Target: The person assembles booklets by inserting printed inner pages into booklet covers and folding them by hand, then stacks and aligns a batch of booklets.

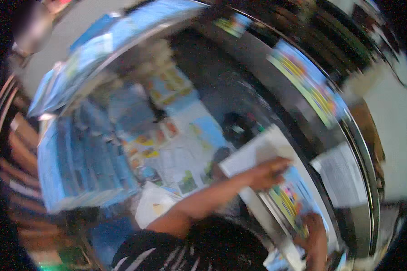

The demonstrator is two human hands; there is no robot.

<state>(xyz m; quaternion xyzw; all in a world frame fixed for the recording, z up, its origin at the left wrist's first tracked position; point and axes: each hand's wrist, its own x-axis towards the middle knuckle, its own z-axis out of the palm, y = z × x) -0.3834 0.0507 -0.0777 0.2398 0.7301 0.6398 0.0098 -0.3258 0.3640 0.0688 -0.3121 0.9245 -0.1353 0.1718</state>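
Observation:
A colourful printed sheet [288, 198], blue, yellow and green, lies on a pale ledge at the right, apparently on top of a stack. Across its far end reaches my left hand [270, 174], its fingers bent and smeared by motion, so their hold is unclear. My right hand [311, 228] is at the near end of the sheet, fingers curled over its edge. A white sheet or board [253, 153] sits just beyond my left hand.
Tall stacks of blue printed sheets [83, 158] stand at the left. Printed sheets and bags [181, 135] cover the middle. Another colourful sheet [307, 81] and a white written page [341, 176] are on the metal-edged panel at right. A person [31, 27] is at the far left.

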